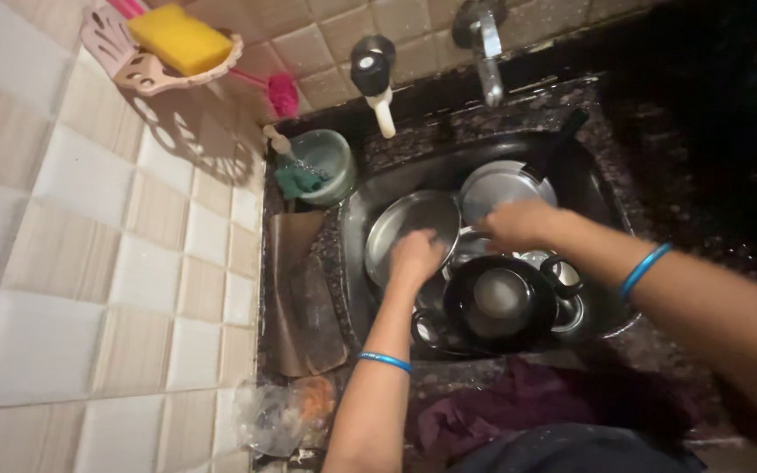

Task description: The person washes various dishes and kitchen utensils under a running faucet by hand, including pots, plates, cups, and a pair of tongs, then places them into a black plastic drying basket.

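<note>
Round steel plate [409,223], lying tilted in the dark sink [357,263] at its left side: left hand [415,256] rests on its lower rim, grip curled, hold not clear; right hand [516,224] reaches beside a second steel plate [501,186], grip blurred, cannot tell. Adjacent: black pan [499,302] and steel cups in the sink; tap [481,39] above; glass bowl with green scrubber [321,165] on the worktop [308,307]; yellow sponge [179,37] in wall holder.

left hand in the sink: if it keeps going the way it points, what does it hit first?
The left hand points up and away, onto the round steel plate leaning in the sink. It looks already on or just over that plate, so the plate comes first; depth is unclear.
</note>
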